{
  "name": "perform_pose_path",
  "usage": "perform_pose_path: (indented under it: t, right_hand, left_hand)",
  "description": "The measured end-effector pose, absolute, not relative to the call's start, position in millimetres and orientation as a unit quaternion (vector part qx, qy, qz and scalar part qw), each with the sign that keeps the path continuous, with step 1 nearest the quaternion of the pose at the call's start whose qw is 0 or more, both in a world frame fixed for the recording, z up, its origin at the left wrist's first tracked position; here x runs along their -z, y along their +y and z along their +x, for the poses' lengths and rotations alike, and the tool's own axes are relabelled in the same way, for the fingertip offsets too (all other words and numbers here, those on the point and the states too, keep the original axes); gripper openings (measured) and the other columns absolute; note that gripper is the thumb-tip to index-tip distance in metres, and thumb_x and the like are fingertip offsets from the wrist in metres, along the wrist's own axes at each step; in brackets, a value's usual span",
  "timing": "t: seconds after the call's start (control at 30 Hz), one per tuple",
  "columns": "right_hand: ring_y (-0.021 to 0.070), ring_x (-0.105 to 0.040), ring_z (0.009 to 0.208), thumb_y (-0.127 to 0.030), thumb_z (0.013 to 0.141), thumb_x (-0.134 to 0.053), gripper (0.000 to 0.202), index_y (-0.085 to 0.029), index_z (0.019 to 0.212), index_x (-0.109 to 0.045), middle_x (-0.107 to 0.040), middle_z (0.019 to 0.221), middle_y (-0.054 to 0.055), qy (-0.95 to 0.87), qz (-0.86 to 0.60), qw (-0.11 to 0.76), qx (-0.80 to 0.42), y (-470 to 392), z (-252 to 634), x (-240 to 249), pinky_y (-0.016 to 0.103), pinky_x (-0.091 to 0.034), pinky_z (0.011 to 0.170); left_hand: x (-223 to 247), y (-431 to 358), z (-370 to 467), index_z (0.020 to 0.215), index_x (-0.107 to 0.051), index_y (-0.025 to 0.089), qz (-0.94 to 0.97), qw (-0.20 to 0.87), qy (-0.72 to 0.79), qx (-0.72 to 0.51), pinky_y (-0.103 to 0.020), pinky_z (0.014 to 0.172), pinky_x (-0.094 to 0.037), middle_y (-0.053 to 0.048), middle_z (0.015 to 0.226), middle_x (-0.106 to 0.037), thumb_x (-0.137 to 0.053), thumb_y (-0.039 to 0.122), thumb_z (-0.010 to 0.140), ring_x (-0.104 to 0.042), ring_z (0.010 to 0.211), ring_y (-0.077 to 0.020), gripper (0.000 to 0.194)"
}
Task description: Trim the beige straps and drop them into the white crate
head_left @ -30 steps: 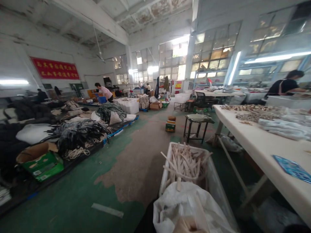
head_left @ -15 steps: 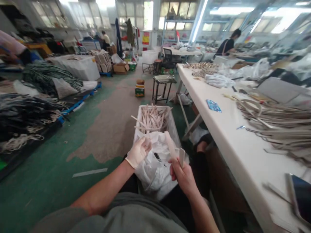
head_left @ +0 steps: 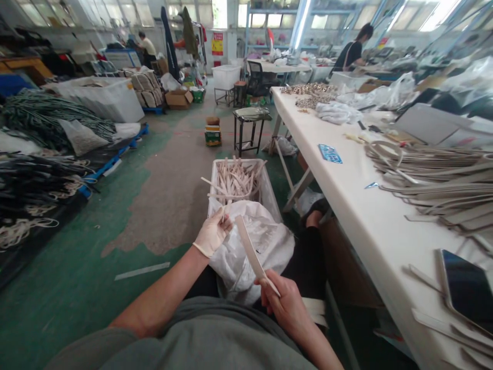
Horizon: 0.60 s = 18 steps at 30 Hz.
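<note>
**Strip (head_left: 250, 246) swings over toward the gloved left hand (head_left: 213, 234)**

Head view, with 12 o'clock straight ahead of the wearer. A second ago the camera looked across the room and barely caught the hands; now it looks down on both. Half a second ago the strip stood nearly upright from the right hand (head_left: 283, 298). That hand has since dropped closer to the lap, and the strip leans toward 11 o'clock, its free end just beside the left fingertips but apart from them. In my judgement, this brings the piece within easy reach of both hands.

The right thumb and fingers are closed firmly around the strip's near end. The left fingers are loosely curled, partly open; the tips are blurred and pale on pale, so I cannot tell whether they pinch anything. Pale bands (head_left: 316, 307) show past the right wrist; whether they join the strip is unclear.

Under the strip, at 12, a white sack (head_left: 265, 231) bulges over the near part of a bin (head_left: 272, 200), whose far part holds a heap of similar pieces (head_left: 239, 177). From 1 to 3 runs a table (head_left: 346, 205), with long straps (head_left: 423, 174) at 2 and a phone (head_left: 468, 288) nearer 3.
</note>
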State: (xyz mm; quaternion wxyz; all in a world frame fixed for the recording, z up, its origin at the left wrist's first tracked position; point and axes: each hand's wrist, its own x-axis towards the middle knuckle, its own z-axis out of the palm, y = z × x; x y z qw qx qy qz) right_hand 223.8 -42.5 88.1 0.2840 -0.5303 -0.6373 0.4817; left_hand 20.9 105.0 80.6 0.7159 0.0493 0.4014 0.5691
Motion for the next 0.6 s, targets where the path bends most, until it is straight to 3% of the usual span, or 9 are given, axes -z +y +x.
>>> perform_pose_path:
  t: [0.1,0.27,0.4,0.6]
  right_hand:
    - [0.0120,-0.055,0.050,-0.027,0.092,-0.042,0.022,-0.019,0.078,-0.057,-0.057,0.059,-0.001,-0.664,-0.532,0.264,-0.454,-48.2,223.3,-87.8,0.021,-0.037,0.051]
    - [0.0120,-0.053,0.051,-0.019,0.083,-0.043,0.017,-0.020,0.070,-0.053,-0.056,0.057,-0.001,-0.704,-0.531,0.242,-0.405,-49.7,219.9,-83.5,0.021,-0.031,0.052]
    - [0.0121,-0.054,0.052,-0.015,0.078,-0.045,0.014,-0.021,0.069,-0.053,-0.058,0.058,-0.001,-0.726,-0.532,0.237,-0.366,-49.1,218.4,-78.5,0.022,-0.029,0.053]
    - [0.0139,-0.056,0.054,-0.018,0.083,-0.044,0.018,-0.021,0.073,-0.059,-0.062,0.059,0.001,-0.742,-0.548,0.225,-0.312,-45.5,216.0,-72.9,0.023,-0.028,0.054]
  left_hand:
    - [-80.6,105.5,19.4,0.084,-0.066,0.013,0.060,0.735,0.402,-0.543,-0.023,0.060,-0.056,-0.001,0.067,-0.068,-0.068,0.014,0.085,-0.066,0.057,-0.0102,0.002]
    - [-80.9,106.0,22.5,0.078,-0.065,0.014,0.068,0.719,0.388,-0.573,-0.020,0.054,-0.052,0.004,0.058,-0.061,-0.072,0.012,0.081,-0.057,0.047,-0.0065,0.008]
    - [-81.7,106.3,24.6,0.080,-0.065,0.014,0.044,0.720,0.388,-0.573,-0.023,0.059,-0.055,0.003,0.061,-0.063,-0.075,0.014,0.079,-0.060,0.052,-0.0085,0.010]
    - [-80.7,103.7,24.5,0.081,-0.064,0.015,0.030,0.724,0.386,-0.570,-0.024,0.065,-0.056,0.003,0.060,-0.063,-0.069,0.016,0.085,-0.062,0.055,-0.0092,0.007]
